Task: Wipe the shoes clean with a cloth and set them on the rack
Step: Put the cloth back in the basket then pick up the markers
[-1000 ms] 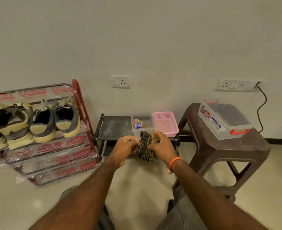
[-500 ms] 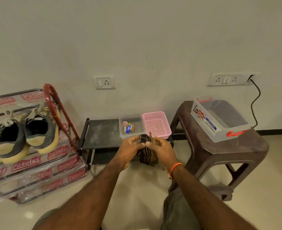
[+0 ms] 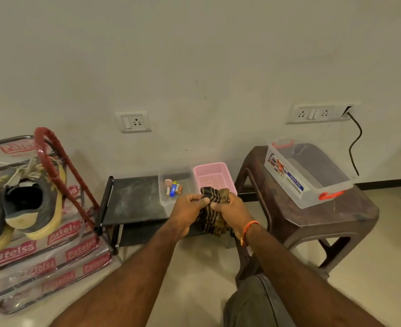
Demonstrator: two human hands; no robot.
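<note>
Both hands hold a dark striped cloth (image 3: 212,210) in front of me, above the floor. My left hand (image 3: 189,212) grips its left side and my right hand (image 3: 233,212) grips its right side; the cloth bunches and hangs down between them. At the far left stands a red-framed shoe rack (image 3: 53,161) wrapped in printed plastic. Grey shoes with yellow soles (image 3: 33,204) sit on its shelf, partly cut off by the frame's left edge.
A low black shelf (image 3: 133,199) stands against the wall, carrying a clear tub of small items (image 3: 173,187) and a pink basket (image 3: 212,173). A brown plastic stool (image 3: 312,220) at the right bears a clear storage box (image 3: 308,173). My knee shows at the bottom.
The view has swung rightward, so the rack and shoes slid toward the left edge. Both hands keep hold of the cloth and have drawn it slightly lower and closer together.
</note>
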